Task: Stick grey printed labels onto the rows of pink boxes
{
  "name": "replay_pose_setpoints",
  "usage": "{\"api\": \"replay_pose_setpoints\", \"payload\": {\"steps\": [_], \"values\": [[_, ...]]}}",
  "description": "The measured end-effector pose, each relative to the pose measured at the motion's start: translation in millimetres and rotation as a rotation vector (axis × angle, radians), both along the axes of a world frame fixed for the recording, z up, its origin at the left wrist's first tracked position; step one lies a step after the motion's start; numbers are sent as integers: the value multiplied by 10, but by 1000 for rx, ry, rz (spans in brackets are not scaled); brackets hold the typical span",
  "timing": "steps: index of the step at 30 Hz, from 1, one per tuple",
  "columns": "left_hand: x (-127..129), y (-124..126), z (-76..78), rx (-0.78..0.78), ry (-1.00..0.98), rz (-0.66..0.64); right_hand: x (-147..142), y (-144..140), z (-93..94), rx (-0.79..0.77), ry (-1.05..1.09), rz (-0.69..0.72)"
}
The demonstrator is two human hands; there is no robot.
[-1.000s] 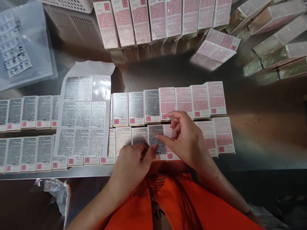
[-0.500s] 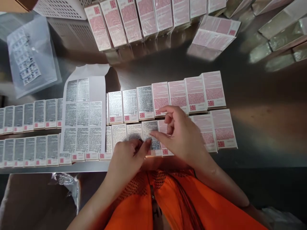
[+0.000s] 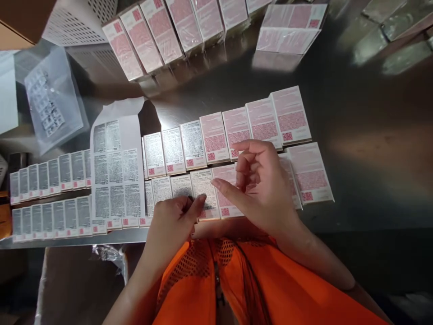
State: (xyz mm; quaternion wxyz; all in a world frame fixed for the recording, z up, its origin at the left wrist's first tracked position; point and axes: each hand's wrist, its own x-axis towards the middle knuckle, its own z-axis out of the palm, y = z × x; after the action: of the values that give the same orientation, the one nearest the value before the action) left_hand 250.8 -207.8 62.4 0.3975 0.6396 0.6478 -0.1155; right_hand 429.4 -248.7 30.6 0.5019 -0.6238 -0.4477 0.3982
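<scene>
**Sticker down on the front-row box, hands right at the table edge**

Since a second ago our view has swung a bit, so the rows of boxes now slant up toward the right, but our hands have barely left their spot over the front row.

Nearest us, our left hand (image 3: 174,221) has its thumb pressed flat on the lower end of the labelled box (image 3: 204,194), other fingers curled under. That box lies flat in the front row, long axis running away from us, its pink code square at the near end by our thumb. Our right hand (image 3: 262,189) hovers just beside it, thumb and index stretched out and apart, the rest loosely bent; whether it pinches anything we can't tell. Under it sits an unlabelled pink box (image 3: 223,192), touching the labelled one's right side.

Left of our hands, the label sheet (image 3: 117,169) lies across both rows, long side pointing away. Behind comes the second row (image 3: 237,128), pink boxes on the right. Further back, a clear bag (image 3: 50,104) of small stickers and another line of pink boxes (image 3: 162,34) by a white basket (image 3: 77,22).
</scene>
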Motion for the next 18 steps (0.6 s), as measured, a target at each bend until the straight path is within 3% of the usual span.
{"api": "replay_pose_setpoints", "payload": {"steps": [13, 18], "values": [[-10, -188, 20, 304, 419, -352, -15, 6, -69, 74, -38, -86], [-84, -365, -43, 447, 349, -401, -41, 54, -150, 54, -59, -162]]}}
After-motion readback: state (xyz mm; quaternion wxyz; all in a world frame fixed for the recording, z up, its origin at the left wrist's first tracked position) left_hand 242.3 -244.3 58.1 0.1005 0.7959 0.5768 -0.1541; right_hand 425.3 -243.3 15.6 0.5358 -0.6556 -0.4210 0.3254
